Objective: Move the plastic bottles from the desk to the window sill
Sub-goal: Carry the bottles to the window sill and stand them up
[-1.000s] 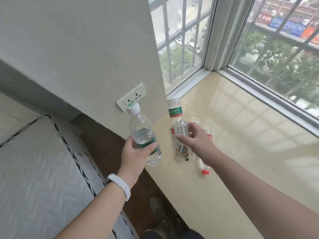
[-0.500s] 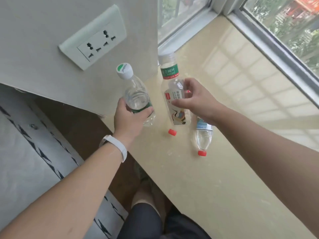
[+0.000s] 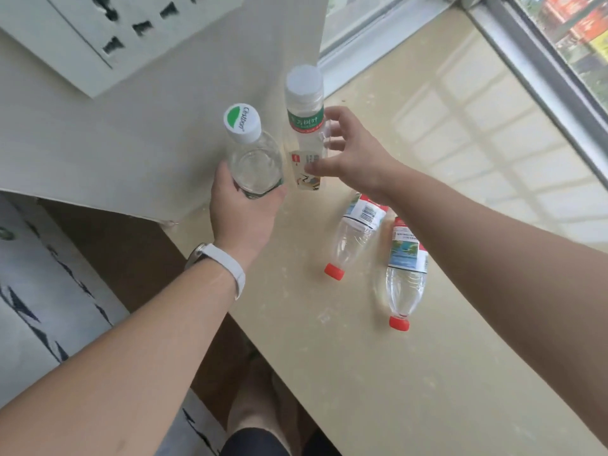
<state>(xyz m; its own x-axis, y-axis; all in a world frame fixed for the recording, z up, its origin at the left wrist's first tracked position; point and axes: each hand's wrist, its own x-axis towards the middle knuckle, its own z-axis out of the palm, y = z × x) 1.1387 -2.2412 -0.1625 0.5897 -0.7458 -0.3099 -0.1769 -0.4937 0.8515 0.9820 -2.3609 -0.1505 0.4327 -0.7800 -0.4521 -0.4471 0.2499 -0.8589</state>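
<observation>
Sill [image 3: 362,373] edge: left fingers [image 3: 221,179] hold water bottle [image 3: 255,159]; right fingers [image 3: 339,116] wide, maybe touching tea bottle [image 3: 304,126].

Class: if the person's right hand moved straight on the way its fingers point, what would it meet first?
Most likely the upright bottle with the green neck label, standing just ahead of the open right hand; the thumb may touch it, though depth is unclear.

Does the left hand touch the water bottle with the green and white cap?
Touching. The head view shows the left hand with its thumb and fingers curled round the lower body of the water bottle.
</observation>
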